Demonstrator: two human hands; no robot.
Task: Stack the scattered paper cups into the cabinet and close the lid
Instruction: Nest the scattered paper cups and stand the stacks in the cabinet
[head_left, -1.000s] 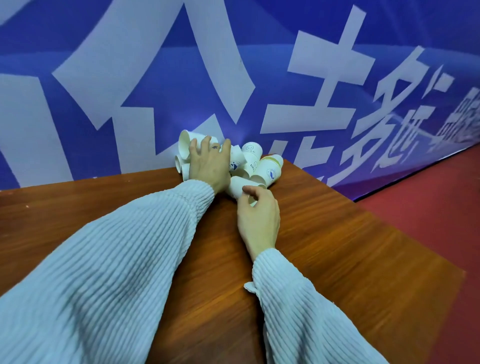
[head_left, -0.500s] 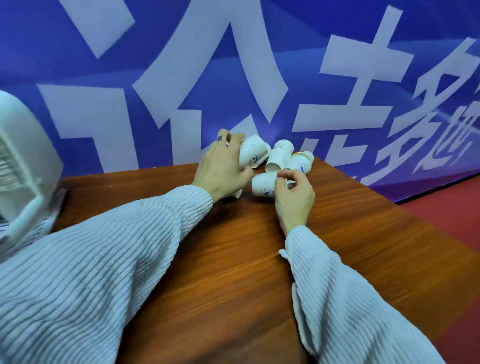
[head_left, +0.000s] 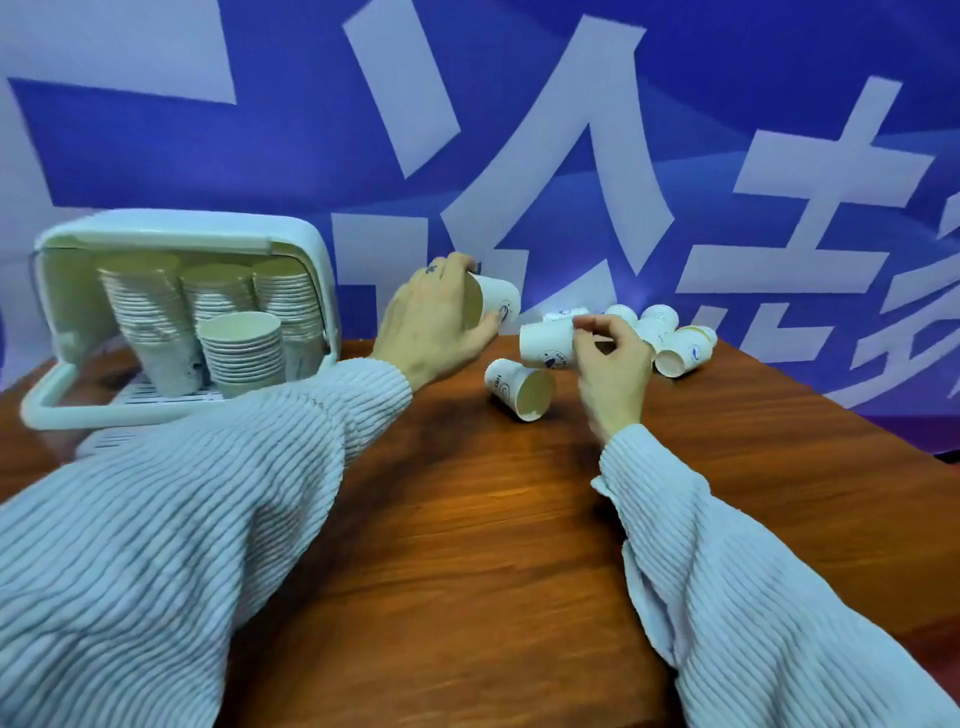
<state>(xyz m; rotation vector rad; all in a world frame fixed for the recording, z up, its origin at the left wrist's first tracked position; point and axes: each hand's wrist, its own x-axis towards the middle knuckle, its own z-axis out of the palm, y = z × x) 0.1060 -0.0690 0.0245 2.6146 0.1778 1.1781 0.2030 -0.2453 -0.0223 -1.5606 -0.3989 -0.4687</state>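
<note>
A brown wooden tabletop runs up to a blue banner along its far edge. At the far left corner stands the white cabinet, lid open, with several stacks of nested cups inside. Near the far edge, the left hand curls round one paper cup lying sideways. Just beside it the right hand pinches a second cup by its base end. A loose cup lies on its side below them, and more scattered cups sit toward the right edge. The cups look light, thin-walled and easily crushed, so a gentle hold round the body or rim suits them.
</note>
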